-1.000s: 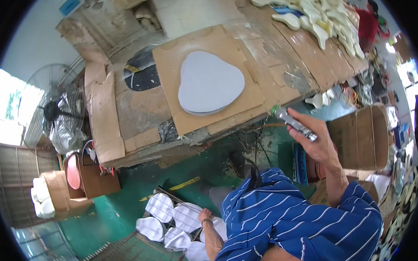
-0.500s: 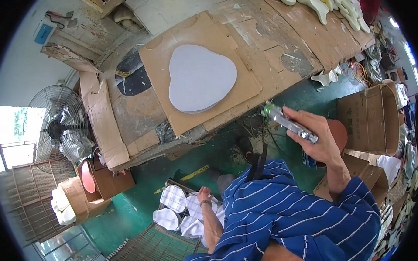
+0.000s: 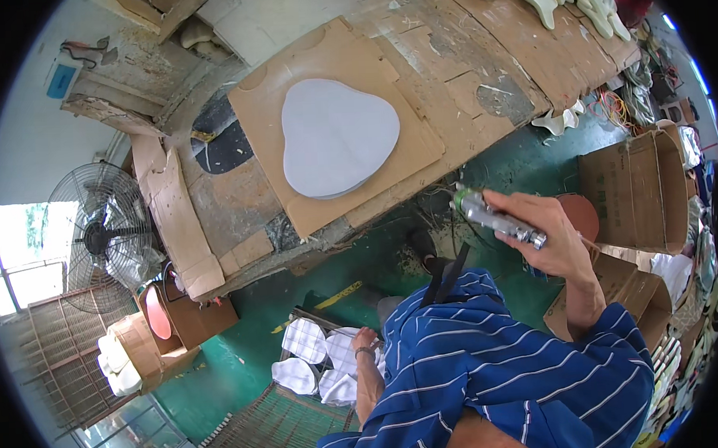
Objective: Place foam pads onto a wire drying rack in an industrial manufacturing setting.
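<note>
My right hand (image 3: pixel 547 228) is closed around a metal spray gun (image 3: pixel 499 218) with a green ring near its front, held in front of the bench edge. My left hand (image 3: pixel 365 338) reaches down at my left side to several white checked pads (image 3: pixel 304 340) lying on a rack. Its fingers are small and partly hidden, so I cannot make out whether they grip a pad. On the bench, a white rounded three-lobed pad (image 3: pixel 339 137) lies flat on a brown cardboard sheet (image 3: pixel 412 154).
The worn bench (image 3: pixel 466 99) is covered with cardboard. Cream moulded pieces (image 3: pixel 525 0) are piled at its far right. A caged fan (image 3: pixel 99 235) stands at left, near a carton (image 3: pixel 194 311). A large cardboard box (image 3: pixel 630 200) stands on the green floor at right.
My left hand has shifted slightly right and down onto the checked pads. My right hand still holds the spray gun in nearly the same place. The whole view has shifted a little.
</note>
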Action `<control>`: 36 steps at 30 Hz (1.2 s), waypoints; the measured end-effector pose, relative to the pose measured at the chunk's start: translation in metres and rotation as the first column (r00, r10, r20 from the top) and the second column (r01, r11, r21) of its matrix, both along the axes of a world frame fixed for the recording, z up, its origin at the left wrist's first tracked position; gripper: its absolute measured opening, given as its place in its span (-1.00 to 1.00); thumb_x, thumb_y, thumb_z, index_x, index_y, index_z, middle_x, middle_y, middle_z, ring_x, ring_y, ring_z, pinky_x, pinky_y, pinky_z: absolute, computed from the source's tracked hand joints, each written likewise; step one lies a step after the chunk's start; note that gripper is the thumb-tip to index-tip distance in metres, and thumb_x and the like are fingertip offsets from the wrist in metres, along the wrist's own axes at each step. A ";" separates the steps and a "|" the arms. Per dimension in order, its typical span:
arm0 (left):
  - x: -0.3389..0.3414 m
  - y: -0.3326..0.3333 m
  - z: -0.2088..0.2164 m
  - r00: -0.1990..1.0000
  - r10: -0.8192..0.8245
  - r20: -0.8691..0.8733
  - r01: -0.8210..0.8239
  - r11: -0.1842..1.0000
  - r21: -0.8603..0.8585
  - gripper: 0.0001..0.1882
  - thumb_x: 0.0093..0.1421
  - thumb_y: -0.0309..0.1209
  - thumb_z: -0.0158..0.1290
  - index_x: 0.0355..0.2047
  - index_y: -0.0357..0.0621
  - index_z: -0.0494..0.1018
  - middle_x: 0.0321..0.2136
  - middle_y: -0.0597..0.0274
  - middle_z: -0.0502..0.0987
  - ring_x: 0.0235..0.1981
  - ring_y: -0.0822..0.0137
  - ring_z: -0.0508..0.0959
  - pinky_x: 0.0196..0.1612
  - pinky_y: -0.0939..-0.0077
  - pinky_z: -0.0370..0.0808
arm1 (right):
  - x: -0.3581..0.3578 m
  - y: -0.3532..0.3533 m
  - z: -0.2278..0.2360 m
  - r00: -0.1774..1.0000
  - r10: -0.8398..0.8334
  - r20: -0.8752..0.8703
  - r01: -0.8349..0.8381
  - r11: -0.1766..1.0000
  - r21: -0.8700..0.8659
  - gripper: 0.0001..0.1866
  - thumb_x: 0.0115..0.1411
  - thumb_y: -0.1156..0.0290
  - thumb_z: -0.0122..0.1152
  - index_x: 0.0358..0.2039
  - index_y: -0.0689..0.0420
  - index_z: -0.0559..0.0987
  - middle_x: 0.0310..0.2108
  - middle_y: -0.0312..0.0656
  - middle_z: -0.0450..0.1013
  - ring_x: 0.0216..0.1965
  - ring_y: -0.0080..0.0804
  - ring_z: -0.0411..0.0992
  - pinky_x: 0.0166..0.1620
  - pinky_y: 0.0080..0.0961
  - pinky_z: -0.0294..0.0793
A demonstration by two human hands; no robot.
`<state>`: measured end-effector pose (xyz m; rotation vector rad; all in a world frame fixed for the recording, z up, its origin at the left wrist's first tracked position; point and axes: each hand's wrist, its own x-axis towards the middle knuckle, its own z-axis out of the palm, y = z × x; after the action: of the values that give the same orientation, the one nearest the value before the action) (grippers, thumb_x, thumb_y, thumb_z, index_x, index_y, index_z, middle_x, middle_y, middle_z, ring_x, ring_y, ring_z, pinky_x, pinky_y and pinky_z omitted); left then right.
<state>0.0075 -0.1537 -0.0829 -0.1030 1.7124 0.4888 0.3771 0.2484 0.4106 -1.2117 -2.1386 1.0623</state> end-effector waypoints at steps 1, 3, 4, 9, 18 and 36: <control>-0.003 0.001 0.001 0.976 -0.210 -0.055 0.216 0.965 0.145 -0.49 0.34 -0.14 -0.20 0.26 0.03 0.25 0.15 0.15 0.38 0.16 0.01 0.36 0.15 -0.34 0.30 | 0.000 0.001 -0.001 0.997 -0.062 -0.051 0.063 0.998 0.026 -0.44 0.03 0.62 0.34 0.12 0.25 0.52 -0.23 0.00 0.56 -0.26 -0.14 0.55 -0.19 -0.43 0.48; -0.007 0.014 0.003 0.974 0.226 0.021 -0.227 0.970 0.091 -0.51 0.36 -0.12 -0.18 0.24 0.06 0.28 0.16 0.16 0.40 0.16 0.00 0.39 0.14 -0.34 0.30 | 0.003 0.004 0.000 0.989 -0.118 -0.084 0.123 0.991 0.049 -0.47 0.07 0.61 0.31 0.12 0.25 0.52 -0.22 -0.01 0.56 -0.27 -0.20 0.55 -0.19 -0.45 0.47; -0.008 0.022 0.007 0.875 0.484 0.031 -0.484 0.875 -0.013 -0.52 0.36 -0.11 -0.18 0.23 0.07 0.29 0.16 0.17 0.41 0.16 0.00 0.40 0.14 -0.34 0.30 | 0.006 0.005 0.002 0.984 -0.163 -0.073 0.167 0.984 0.054 -0.48 0.09 0.60 0.30 0.12 0.25 0.52 -0.23 -0.02 0.56 -0.28 -0.22 0.54 -0.19 -0.47 0.46; -0.010 0.059 0.032 0.902 0.411 -0.135 -0.403 0.912 0.083 -0.56 0.29 -0.25 0.07 0.17 0.03 0.40 -0.05 0.11 0.58 -0.04 0.06 0.58 -0.02 -0.26 0.44 | 0.016 0.003 0.014 0.990 -0.125 0.065 0.123 0.992 0.029 -0.42 0.02 0.65 0.33 0.12 0.21 0.53 -0.23 0.03 0.56 -0.27 -0.05 0.55 -0.16 -0.39 0.50; -0.005 0.064 0.040 0.901 0.417 -0.123 -0.411 0.909 0.070 -0.52 0.31 -0.31 0.05 0.22 -0.06 0.34 -0.02 0.09 0.55 -0.01 0.09 0.57 0.03 -0.23 0.45 | -0.037 0.009 0.003 0.986 0.123 -0.109 -0.127 0.992 -0.027 -0.40 -0.03 0.69 0.36 0.11 0.25 0.54 -0.24 0.02 0.58 -0.29 -0.15 0.56 -0.19 -0.47 0.49; 0.008 0.027 0.022 0.786 0.616 -0.046 -0.617 0.787 0.008 -0.64 0.31 -0.30 0.04 0.10 0.02 0.47 -0.13 0.13 0.63 -0.09 0.06 0.62 -0.04 -0.20 0.48 | -0.048 0.056 -0.009 0.994 -0.092 -0.062 0.098 0.988 0.121 -0.49 0.12 0.63 0.30 0.14 0.24 0.52 -0.14 0.00 0.58 -0.22 -0.24 0.56 -0.12 -0.46 0.48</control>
<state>0.0151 -0.1267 -0.0609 -0.6841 1.7045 0.9756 0.3294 0.3044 0.4015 -1.1989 -2.0505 0.8981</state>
